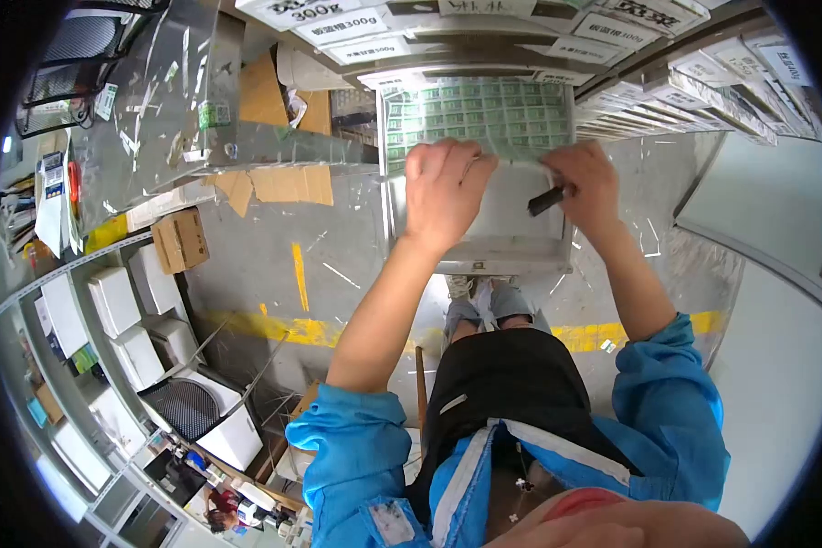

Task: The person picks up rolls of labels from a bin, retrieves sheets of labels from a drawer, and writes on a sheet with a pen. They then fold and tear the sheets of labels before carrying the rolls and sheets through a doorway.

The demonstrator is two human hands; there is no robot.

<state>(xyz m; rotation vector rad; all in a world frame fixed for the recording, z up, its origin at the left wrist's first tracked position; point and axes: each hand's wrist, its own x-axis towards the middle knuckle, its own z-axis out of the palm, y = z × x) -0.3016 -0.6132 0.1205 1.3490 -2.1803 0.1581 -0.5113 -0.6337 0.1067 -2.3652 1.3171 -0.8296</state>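
A pulled-out drawer in front of me holds sheets of small green-and-white labels in its far part. My left hand is closed at the near edge of the label sheet, fingers curled over it. At the sheet's near right corner, my right hand is closed, thumb and fingers pinching near the edge. A short black tool or handle sticks out from my right palm; its kind is hidden. The near part of the drawer shows a bare pale surface.
Labelled drawer fronts rise above the open drawer, with more drawers at right. A grey metal surface and cardboard are at left. Shelves with white boxes stand lower left, with another person beyond.
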